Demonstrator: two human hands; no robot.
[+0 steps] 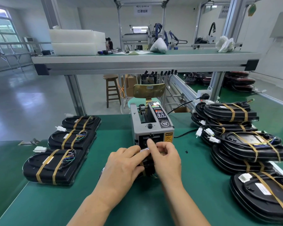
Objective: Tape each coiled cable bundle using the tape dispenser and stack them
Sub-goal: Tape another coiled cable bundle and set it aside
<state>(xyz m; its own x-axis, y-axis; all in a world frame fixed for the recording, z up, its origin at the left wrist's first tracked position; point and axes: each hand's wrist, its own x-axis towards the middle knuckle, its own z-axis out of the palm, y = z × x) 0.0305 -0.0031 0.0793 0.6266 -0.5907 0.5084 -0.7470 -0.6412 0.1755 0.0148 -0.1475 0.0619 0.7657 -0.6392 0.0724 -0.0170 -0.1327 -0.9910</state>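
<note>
Closest to me, on the green matted table [69,203], the two bare hands meet just in front of the dispenser. The left hand [126,162] has its grip clenched over a small black cable bundle [148,168], fingers on top and thumb below. Most of the bundle is hidden between the palms. The right hand [167,158] lies just beside it on the bundle's right. Its grip is curled onto a short glossy tape strip [145,149] stretched across the top of the bundle, with the forefinger straight and pointing at the dispenser's mouth.

To the left, three taped bundles [55,167] lie flat in a row. Each is a rounded black slab bound by two tan bands, with coloured wire ends and a white plug. To the right, a loose pile [252,147] of the same black coils overlaps in layers, also crossed by tan tape.

Just beyond the hands stands the tape dispenser [151,126], a grey metal box with a black control panel, a knob and a yellow caution label.

Farther off, an aluminium-framed shelf [137,58] with a green top carries white foam blocks [75,41], and a wooden stool [112,88] stands on the shiny floor.
</note>
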